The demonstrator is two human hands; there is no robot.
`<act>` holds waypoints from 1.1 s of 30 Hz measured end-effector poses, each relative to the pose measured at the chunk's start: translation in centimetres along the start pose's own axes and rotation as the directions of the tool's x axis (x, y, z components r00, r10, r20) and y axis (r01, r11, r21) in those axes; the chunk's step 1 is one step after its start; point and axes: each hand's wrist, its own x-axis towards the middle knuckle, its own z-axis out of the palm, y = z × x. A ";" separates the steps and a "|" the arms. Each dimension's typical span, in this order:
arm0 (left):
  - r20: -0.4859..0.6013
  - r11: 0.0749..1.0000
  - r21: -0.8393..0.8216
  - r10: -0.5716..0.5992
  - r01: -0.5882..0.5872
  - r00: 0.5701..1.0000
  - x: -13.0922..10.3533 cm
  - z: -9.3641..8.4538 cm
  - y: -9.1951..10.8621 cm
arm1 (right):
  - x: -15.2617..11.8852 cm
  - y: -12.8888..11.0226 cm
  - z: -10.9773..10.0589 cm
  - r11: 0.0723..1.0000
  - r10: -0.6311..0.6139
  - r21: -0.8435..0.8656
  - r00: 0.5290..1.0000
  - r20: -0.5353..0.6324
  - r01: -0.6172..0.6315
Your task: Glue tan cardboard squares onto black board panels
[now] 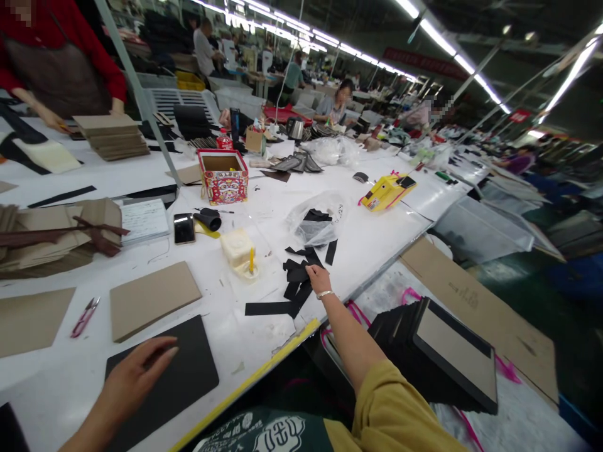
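Note:
My right hand [319,280] reaches over a loose pile of black strips [296,274] on the white table, its fingers pinched together at a strip. One long black strip [267,309] lies flat at the pile's lower left. Over a dark rounded panel [183,370] at the lower left is my left hand [141,370], with thumb and fingers apart and nothing between them. Behind that panel lies a stack of grey-brown boards [155,298]. A clear plastic bag [315,220] with black pieces in it sits just beyond the strips.
Pink snips [85,317], a phone [184,228], a glue container [238,248] and a red patterned box [223,177] stand on the table. A yellow box [387,191] is farther right. Black panels [438,351] are stacked beside the yellow-edged table. A person handles boards at upper left.

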 end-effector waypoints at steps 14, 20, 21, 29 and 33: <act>0.445 0.647 -0.655 -0.089 0.391 0.891 14.0 17.5 22.2 | -2.0 -1.8 -2.4 0.991 -0.122 0.063 0.988 0.096 0.116; 0.293 0.793 -0.533 -0.154 0.295 0.944 13.7 17.7 21.1 | 1.7 2.5 -4.7 0.910 -0.156 -0.370 0.981 0.112 0.186; 0.282 0.810 -0.510 -0.163 0.291 0.946 13.3 17.5 20.6 | 2.2 3.5 -4.6 0.890 -0.155 -0.413 0.980 0.127 0.195; 0.315 0.781 -0.442 -0.325 0.440 0.892 10.3 17.1 17.9 | 3.4 7.4 -0.5 0.858 -0.366 -0.264 0.886 0.284 0.440; 0.356 0.754 -0.471 -0.313 0.458 0.881 10.5 17.0 18.1 | 2.7 3.8 -0.7 0.867 -0.499 0.167 0.806 0.320 0.470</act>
